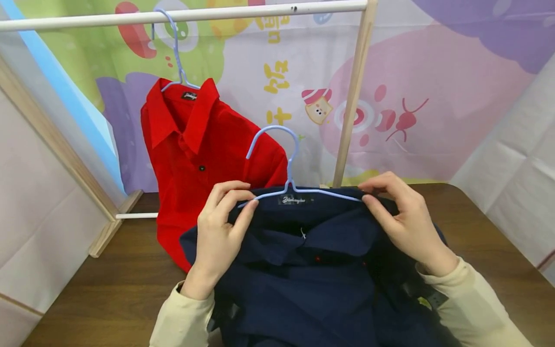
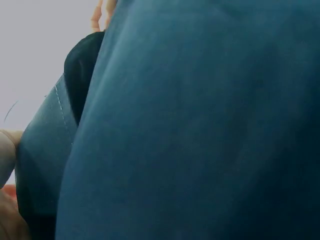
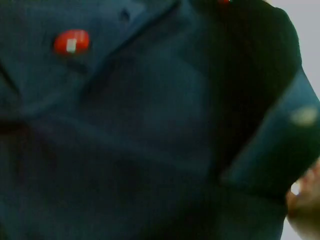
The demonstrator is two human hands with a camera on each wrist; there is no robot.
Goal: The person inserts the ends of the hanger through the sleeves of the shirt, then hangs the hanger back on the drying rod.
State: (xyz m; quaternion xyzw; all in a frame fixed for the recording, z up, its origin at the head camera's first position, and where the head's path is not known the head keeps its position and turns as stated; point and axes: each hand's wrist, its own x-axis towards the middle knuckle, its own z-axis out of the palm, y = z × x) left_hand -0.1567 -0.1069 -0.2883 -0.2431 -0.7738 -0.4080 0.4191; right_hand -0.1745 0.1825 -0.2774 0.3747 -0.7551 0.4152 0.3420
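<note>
A navy shirt [image 1: 299, 289] is held up by its collar in the head view, with a light blue hanger [image 1: 289, 166] lying along the neckline. My left hand [image 1: 218, 236] pinches the collar and the hanger's left arm between thumb and fingers. On the other side, my right hand [image 1: 407, 217] grips the collar at the end of the hanger's right arm. The hanger's hook stands upright above the collar label [image 1: 295, 199]. Navy cloth [image 2: 190, 120] fills most of the left wrist view; in the right wrist view a red button [image 3: 71, 42] shows on it.
Behind, a red shirt [image 1: 217, 130] hangs on another light blue hanger [image 1: 177, 53] from a white rail [image 1: 243, 13]. Wooden posts [image 1: 353, 96] carry the rail. Below is a brown table [image 1: 104, 294], and a printed cloth [image 1: 451, 96] covers the back.
</note>
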